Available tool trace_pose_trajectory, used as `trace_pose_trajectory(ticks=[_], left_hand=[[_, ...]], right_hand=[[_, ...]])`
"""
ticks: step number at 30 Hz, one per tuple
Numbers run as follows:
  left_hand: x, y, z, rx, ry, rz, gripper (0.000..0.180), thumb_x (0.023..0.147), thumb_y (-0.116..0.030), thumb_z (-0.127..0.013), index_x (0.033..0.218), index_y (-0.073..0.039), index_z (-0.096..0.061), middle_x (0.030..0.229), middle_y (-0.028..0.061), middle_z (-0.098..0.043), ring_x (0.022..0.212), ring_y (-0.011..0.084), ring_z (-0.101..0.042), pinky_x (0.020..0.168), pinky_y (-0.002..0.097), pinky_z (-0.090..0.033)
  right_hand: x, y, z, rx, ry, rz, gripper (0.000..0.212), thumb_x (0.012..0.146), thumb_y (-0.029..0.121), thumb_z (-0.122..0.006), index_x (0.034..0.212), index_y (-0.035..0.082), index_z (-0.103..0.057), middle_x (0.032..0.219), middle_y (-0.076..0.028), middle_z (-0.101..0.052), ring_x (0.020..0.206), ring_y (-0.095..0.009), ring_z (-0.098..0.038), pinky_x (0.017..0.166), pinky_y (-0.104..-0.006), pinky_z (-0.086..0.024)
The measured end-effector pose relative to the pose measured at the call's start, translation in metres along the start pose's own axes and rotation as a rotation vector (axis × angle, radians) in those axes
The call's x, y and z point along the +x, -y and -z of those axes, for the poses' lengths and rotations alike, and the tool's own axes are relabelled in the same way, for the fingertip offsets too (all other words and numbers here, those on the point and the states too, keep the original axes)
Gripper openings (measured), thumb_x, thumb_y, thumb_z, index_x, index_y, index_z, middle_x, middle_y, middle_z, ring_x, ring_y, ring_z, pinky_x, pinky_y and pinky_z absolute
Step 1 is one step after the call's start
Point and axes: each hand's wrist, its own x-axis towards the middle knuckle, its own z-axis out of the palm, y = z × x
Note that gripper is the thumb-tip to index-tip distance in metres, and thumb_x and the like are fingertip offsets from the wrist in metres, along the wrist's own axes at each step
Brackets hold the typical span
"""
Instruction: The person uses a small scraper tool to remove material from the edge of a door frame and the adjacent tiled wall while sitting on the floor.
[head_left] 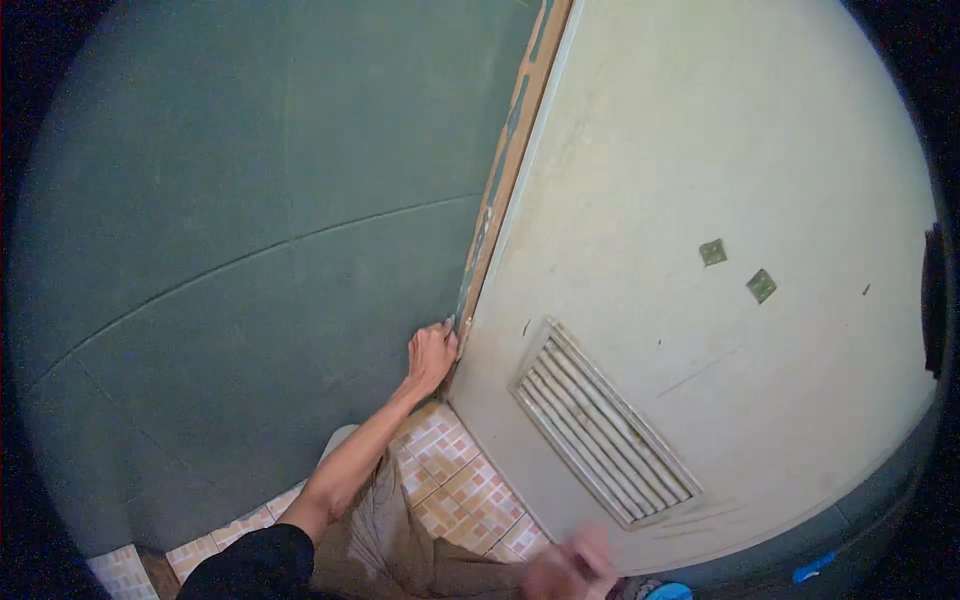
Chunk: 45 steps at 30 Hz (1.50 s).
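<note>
My left hand is at the low end of a brown strip in the corner between a dark green wall and a white panel. Its fingers are curled together against the strip; what they hold, if anything, is too small to name. Grey patches run along the strip's edge. My right hand is low in the picture, near the white panel's bottom edge and beside my knee. Motion smears its fingers, so its grip does not show.
The dark green wall fills the left side. On the right, the white panel carries a slatted vent and two small green diamond-shaped patches. Patterned tiles cover the floor. Blue objects lie at the lower right.
</note>
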Motion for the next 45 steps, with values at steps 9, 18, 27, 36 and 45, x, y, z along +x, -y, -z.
trace_pose_trajectory(ticks=[9,18,27,36,45], left_hand=[[-0.003,0.012,-0.016,-0.005,-0.139,-0.158,0.029,0.084,-0.01,-0.059,0.112,0.0,-0.064,0.085,0.0176,-0.062,0.073,0.0377,-0.062,0.063,0.0466,-0.051],[-0.047,0.089,-0.037,0.212,0.184,-0.231,0.039,0.087,-0.012,-0.055,0.124,0.0,-0.055,0.093,0.018,-0.063,0.076,0.0378,-0.064,0.067,0.0483,-0.053],[-0.011,0.027,0.004,-0.011,-0.103,-0.221,0.033,0.087,-0.012,-0.056,0.117,0.001,-0.059,0.086,0.0189,-0.061,0.075,0.0378,-0.063,0.066,0.047,-0.052],[-0.018,0.035,-0.031,0.054,-0.088,-0.188,0.036,0.087,-0.01,-0.055,0.121,0.0,-0.057,0.089,0.0187,-0.062,0.075,0.0381,-0.063,0.065,0.0482,-0.052],[-0.03,0.06,-0.025,0.095,0.155,-0.14,0.031,0.085,-0.01,-0.053,0.114,0.001,-0.06,0.093,0.0205,-0.064,0.079,0.0405,-0.063,0.068,0.0495,-0.052]], right_hand=[[-0.198,-0.158,0.017,-0.598,0.699,-0.966,0.031,0.086,0.027,-0.063,0.109,0.007,-0.065,0.062,-0.011,-0.064,0.054,-0.023,-0.062,0.058,-0.0348,-0.051],[-0.23,-0.174,0.009,-0.564,0.713,-0.897,0.033,0.083,0.025,-0.064,0.11,0.006,-0.065,0.062,-0.01,-0.064,0.055,-0.02,-0.062,0.057,-0.0331,-0.05],[-0.239,-0.187,0.019,-0.555,0.629,-0.95,0.032,0.081,0.026,-0.067,0.105,0.006,-0.067,0.064,-0.012,-0.065,0.058,-0.025,-0.064,0.061,-0.0363,-0.052],[-0.234,-0.184,0.017,-0.59,0.676,-0.947,0.033,0.081,0.02,-0.067,0.109,0.003,-0.065,0.065,-0.01,-0.065,0.061,-0.017,-0.064,0.061,-0.0307,-0.052],[-0.241,-0.195,0.026,-0.604,0.7,-0.949,0.034,0.081,0.021,-0.066,0.109,0.002,-0.065,0.069,-0.013,-0.067,0.063,-0.019,-0.066,0.061,-0.0324,-0.052]])
